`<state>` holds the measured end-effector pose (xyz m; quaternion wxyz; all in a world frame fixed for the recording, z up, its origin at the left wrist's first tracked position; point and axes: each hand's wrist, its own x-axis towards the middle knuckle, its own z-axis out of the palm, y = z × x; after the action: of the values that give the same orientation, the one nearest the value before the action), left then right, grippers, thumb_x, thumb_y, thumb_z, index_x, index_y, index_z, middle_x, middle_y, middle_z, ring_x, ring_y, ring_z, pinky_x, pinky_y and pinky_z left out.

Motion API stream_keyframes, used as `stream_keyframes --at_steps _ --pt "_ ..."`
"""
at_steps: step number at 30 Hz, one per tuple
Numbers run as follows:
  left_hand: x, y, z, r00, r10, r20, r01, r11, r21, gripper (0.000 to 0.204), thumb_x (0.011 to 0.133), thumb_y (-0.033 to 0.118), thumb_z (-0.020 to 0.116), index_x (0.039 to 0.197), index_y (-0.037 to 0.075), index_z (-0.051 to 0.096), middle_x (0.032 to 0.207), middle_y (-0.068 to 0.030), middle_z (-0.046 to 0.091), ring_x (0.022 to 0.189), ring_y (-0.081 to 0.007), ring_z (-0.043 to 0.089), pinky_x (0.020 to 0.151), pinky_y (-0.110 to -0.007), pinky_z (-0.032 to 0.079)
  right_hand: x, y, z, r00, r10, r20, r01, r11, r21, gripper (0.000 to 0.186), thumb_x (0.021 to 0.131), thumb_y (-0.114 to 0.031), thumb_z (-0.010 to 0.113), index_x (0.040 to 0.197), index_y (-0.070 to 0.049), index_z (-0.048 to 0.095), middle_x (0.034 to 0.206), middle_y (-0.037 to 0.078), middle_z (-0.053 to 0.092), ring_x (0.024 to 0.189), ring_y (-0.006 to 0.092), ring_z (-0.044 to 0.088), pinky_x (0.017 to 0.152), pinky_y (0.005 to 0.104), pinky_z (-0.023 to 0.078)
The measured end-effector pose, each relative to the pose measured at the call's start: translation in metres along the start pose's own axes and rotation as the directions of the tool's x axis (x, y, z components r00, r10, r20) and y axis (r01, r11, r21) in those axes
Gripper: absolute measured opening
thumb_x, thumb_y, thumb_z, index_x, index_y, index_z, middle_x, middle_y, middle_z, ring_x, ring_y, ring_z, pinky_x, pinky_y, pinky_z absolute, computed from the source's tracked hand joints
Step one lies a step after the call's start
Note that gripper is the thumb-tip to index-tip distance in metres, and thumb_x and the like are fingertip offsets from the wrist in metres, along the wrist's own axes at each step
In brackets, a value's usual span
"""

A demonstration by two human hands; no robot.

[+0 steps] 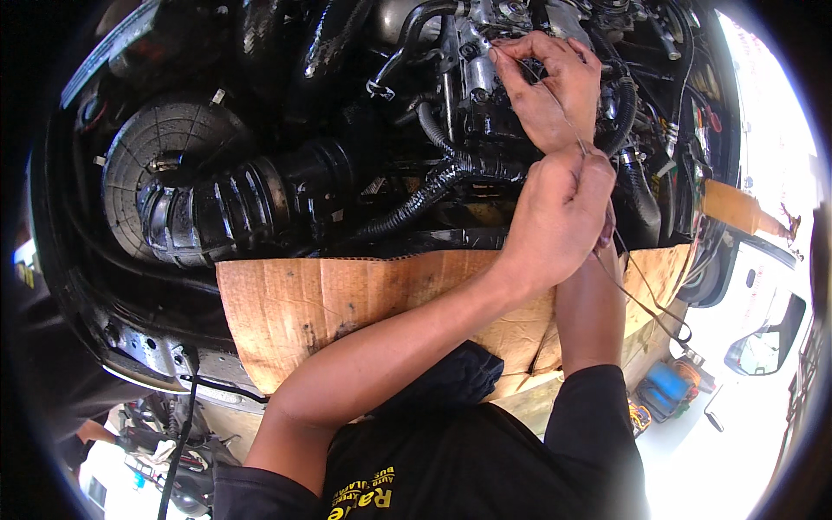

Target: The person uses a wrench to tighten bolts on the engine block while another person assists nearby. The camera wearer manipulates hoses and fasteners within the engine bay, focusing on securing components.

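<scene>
My left hand (pixel 568 204) is closed in a fist around a thin wire (pixel 568 120), just above my right wrist. The wire runs up from this fist to my right hand (pixel 555 91), and its slack hangs below in a long loop. With thumb and forefinger pinched, my right hand is at the engine (pixel 477 65), by a metal part at the top. The fingers hide the wire's tip, so I cannot see whether it enters the engine. My left forearm slants across in front of the right one.
A cardboard sheet (pixel 295 303) covers the front edge of the engine bay. On the left are a round black housing (pixel 173 121) and a ribbed intake hose (pixel 230 208). Corrugated cable tubing (pixel 420 195) crosses the middle. A white vehicle (pixel 763 312) stands at right; another person's arm (pixel 94 431) shows lower left.
</scene>
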<state>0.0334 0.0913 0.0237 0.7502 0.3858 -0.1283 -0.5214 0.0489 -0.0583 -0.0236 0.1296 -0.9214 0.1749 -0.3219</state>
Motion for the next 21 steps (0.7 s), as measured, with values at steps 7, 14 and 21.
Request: stream_keyframes --at_steps 7,14,21 --pt "0.0 0.002 0.003 0.999 0.038 0.028 -0.038 0.999 0.009 0.042 0.112 0.015 0.047 0.078 -0.006 0.056 0.056 -0.009 0.059 0.049 -0.0167 0.064 0.048 -0.034 0.049 -0.001 0.006 0.002 0.998 0.029 -0.055 -0.027 0.999 0.036 0.008 0.09 -0.011 0.085 0.09 -0.006 0.079 0.097 0.003 0.084 0.089 0.0168 0.077 0.096 0.034 0.052" --pt "0.0 0.003 0.0 0.999 0.049 0.024 -0.05 0.999 0.015 0.037 0.112 0.013 0.046 0.081 -0.005 0.053 0.057 -0.009 0.059 0.049 -0.0169 0.064 0.048 -0.034 0.05 0.0 -0.003 -0.002 1.0 -0.03 -0.006 0.03 0.999 -0.035 0.009 0.091 -0.011 0.085 0.09 -0.006 0.078 0.096 0.005 0.084 0.088 0.0176 0.077 0.09 0.0342 0.054" --pt "-0.001 0.007 0.002 0.998 0.048 0.026 -0.049 0.998 0.033 0.039 0.112 0.013 0.045 0.079 -0.006 0.053 0.057 -0.0092 0.058 0.048 -0.0172 0.063 0.048 -0.034 0.049 0.002 -0.002 -0.004 1.0 -0.005 -0.012 0.005 0.999 0.043 0.009 0.091 -0.012 0.085 0.09 -0.006 0.078 0.095 0.005 0.084 0.087 0.018 0.076 0.09 0.0334 0.054"
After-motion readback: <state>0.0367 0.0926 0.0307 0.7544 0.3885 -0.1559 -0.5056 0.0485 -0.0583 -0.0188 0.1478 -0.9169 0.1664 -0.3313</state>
